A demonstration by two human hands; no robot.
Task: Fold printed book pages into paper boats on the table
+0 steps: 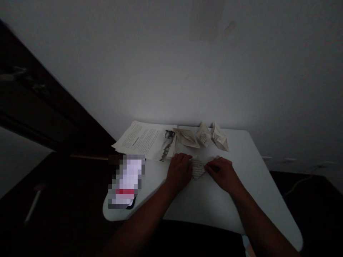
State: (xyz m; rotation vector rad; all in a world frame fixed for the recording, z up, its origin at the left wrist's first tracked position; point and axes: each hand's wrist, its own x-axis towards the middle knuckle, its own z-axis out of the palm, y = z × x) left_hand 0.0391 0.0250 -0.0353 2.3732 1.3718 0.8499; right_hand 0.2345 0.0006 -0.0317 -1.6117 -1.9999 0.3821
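Left hand (180,170): grip grasping small pale printed folded paper (198,169), left edge
Right hand (222,173): grip pinching its right corner
Folded paper: between both hands, over white round-cornered surface (203,203)
Behind: 3 pointed beige paper shapes (204,135)

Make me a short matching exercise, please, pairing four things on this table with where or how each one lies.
1. Phone
2. Printed sheets
3. Three folded papers
4. Small printed paper

A. Between the left hand and right hand
B. In a row, right of the sheets
C. Near the table's left front corner
D. Flat, bearing a dark picture

Pairs: 1-C; 2-D; 3-B; 4-A
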